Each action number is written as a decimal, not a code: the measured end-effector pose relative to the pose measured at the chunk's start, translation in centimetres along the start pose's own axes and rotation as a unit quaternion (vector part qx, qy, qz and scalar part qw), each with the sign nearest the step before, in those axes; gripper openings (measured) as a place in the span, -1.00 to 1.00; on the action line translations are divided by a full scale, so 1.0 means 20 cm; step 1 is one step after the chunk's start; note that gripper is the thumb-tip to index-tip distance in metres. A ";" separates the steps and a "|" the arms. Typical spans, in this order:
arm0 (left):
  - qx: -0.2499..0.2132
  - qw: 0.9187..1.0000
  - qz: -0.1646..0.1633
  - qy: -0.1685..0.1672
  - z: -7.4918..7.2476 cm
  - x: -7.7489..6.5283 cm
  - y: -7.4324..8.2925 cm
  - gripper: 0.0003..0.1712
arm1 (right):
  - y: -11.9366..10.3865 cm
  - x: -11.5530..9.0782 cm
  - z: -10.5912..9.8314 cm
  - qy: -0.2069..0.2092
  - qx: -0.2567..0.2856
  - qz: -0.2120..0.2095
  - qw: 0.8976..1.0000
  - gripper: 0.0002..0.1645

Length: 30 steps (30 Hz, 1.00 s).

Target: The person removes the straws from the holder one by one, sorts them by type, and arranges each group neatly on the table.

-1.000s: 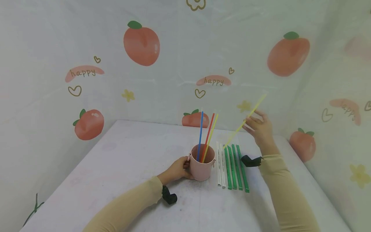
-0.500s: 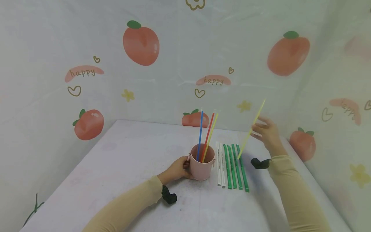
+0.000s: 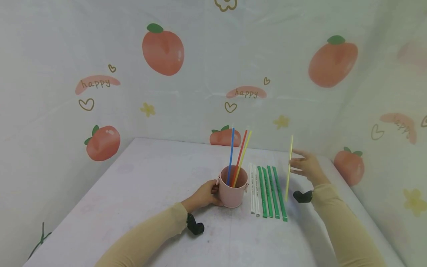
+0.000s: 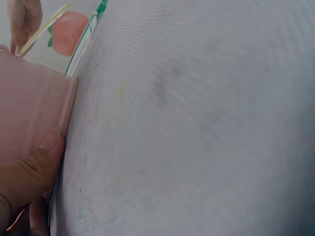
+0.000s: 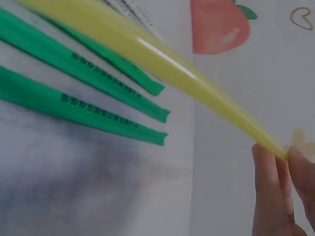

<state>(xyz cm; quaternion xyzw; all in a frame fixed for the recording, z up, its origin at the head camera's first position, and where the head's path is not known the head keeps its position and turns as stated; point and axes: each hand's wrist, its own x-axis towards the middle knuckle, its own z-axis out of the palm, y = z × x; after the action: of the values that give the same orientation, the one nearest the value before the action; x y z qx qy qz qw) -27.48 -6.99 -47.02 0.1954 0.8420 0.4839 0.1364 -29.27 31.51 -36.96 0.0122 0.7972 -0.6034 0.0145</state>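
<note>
My left hand (image 3: 202,194) grips the left side of a small pink bucket (image 3: 231,197), its thumb (image 4: 42,157) laid against the wall in the left wrist view. Standing in the bucket are a blue straw (image 3: 231,152), a red straw (image 3: 241,154) and a yellow straw (image 3: 245,152). Over at the right, my right hand (image 3: 308,167) pinches another yellow straw (image 3: 289,174) between thumb and fingertips. That straw is nearly upright, just right of the row of wrapped straws, and crosses over the green wrappers in the right wrist view (image 5: 197,78).
Two white paper-wrapped straws (image 3: 252,193) and several green-wrapped straws (image 3: 274,193) lie side by side to the right of the bucket. Behind the white table (image 3: 160,167) hangs a pale curtain (image 3: 200,55) printed with peaches.
My right hand has moved right and down with the yellow straw, which has swung from a slant to nearly upright. The left hand and bucket have stayed in place.
</note>
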 end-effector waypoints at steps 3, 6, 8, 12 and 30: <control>0.000 1.000 -0.001 0.000 0.00 0.00 0.01 -0.14 | 0.03 -0.01 -0.01 -0.011 -0.016 0.008 1.000 -0.16; -0.001 1.000 -0.001 0.000 0.00 0.00 0.00 -0.15 | 0.07 -0.01 -0.01 -0.022 -0.020 0.017 0.999 -0.17; -0.003 1.000 -0.003 0.000 0.00 0.00 0.00 -0.15 | 0.09 -0.02 -0.02 -0.023 -0.019 0.026 0.999 -0.17; -0.008 1.000 -0.004 0.001 0.00 0.00 0.00 -0.15 | 0.14 -0.02 -0.02 -0.026 -0.038 0.051 0.998 -0.18; -0.010 1.000 0.000 0.000 0.00 0.01 0.00 -0.14 | 0.23 -0.03 0.06 -0.020 -0.080 0.129 0.988 -0.22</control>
<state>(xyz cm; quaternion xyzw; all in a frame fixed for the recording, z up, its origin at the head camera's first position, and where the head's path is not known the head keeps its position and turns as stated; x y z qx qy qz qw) -27.56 -6.88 -47.04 0.1944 0.8371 0.4923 0.1380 -28.53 31.54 -41.71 0.1019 0.8344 -0.5306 0.1093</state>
